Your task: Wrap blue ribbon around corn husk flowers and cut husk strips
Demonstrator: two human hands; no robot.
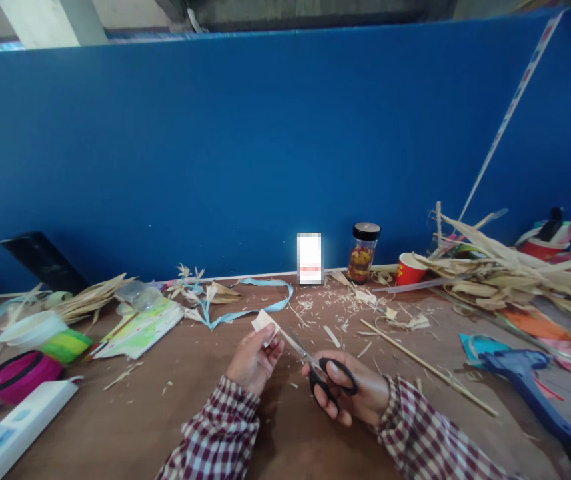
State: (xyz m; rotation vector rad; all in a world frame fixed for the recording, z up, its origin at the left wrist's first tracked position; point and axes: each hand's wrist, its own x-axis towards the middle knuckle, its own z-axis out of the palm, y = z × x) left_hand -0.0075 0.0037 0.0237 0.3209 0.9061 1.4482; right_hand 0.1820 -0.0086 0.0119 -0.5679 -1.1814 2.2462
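Low in the frame's centre, the left hand (254, 360) pinches a small pale husk piece (264, 321) in closed fingertips while the right hand (350, 397), curled through the black scissors (315, 367), holds the blades at it; a taut hold with fingertips clear should cut cleanly.

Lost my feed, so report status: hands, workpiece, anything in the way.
Left hand pinches pale folded strip. Right hand holds black scissors, blades at the strip. Loose shavings litter table; nothing blocks the blades.
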